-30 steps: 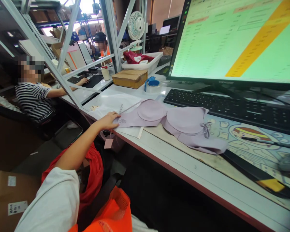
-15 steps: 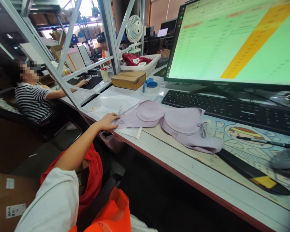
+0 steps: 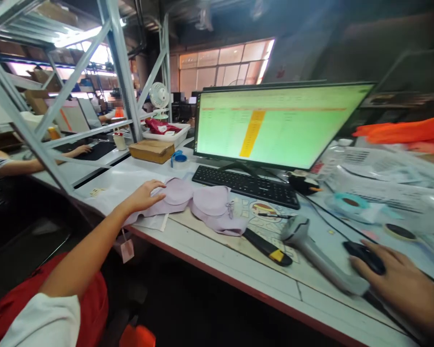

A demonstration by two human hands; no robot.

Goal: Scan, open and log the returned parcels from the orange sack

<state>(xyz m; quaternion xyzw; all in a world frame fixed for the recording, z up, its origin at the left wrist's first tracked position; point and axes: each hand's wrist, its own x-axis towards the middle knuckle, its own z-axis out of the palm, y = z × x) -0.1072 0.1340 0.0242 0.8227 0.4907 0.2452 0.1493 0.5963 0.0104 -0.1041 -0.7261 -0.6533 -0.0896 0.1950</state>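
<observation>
A pale lilac bra (image 3: 210, 200) lies spread along the front of the desk. My left hand (image 3: 144, 195) is over its left end, fingers stretched and apart; whether it presses on the cloth I cannot tell. A square paper tag (image 3: 127, 249) hangs below the desk edge under that hand. At the far right my right hand (image 3: 401, 277) is curved around a black computer mouse (image 3: 365, 257). Between the hands lie a grey barcode scanner (image 3: 321, 260), a utility knife with a yellow patch (image 3: 269, 248) and a pen (image 3: 275, 215).
Behind the bra are a black keyboard (image 3: 244, 185) and a lit monitor (image 3: 275, 125). A cardboard box (image 3: 152, 152) and blue tape (image 3: 180, 158) stand back left. Clear plastic bags (image 3: 379, 173) and tape rolls crowd the right. A co-worker's arm (image 3: 32, 166) rests at the neighbouring desk.
The view has swung right and shows more of the desk. My right hand on the mouse and the scanner have come into view. My left hand's fingers have lifted and spread.
</observation>
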